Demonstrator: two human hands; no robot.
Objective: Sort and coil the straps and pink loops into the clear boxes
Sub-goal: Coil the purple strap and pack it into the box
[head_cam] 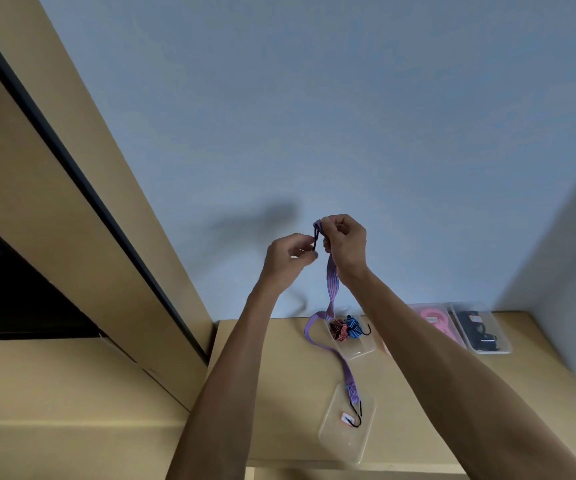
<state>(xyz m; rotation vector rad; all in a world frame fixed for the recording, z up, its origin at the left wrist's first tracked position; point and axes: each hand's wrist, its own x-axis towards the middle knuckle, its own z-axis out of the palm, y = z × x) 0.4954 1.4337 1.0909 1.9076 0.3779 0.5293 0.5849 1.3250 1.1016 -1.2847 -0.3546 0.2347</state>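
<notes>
We hold a flat, striped purple elastic strap (332,285) raised above the tan table (279,375). Our right hand (343,242) pinches its top end; our left hand (288,254) pinches the black wire hook (316,239) there. Its lower hook (355,415) rests on a clear lid (347,441) on that table, and coiled straps (345,329) fill a clear box (355,348) behind the lid.

strap (332,287): pink-blue stripes | hook (356,415): black | loops (433,320): pink | table (279,393): tan
</notes>
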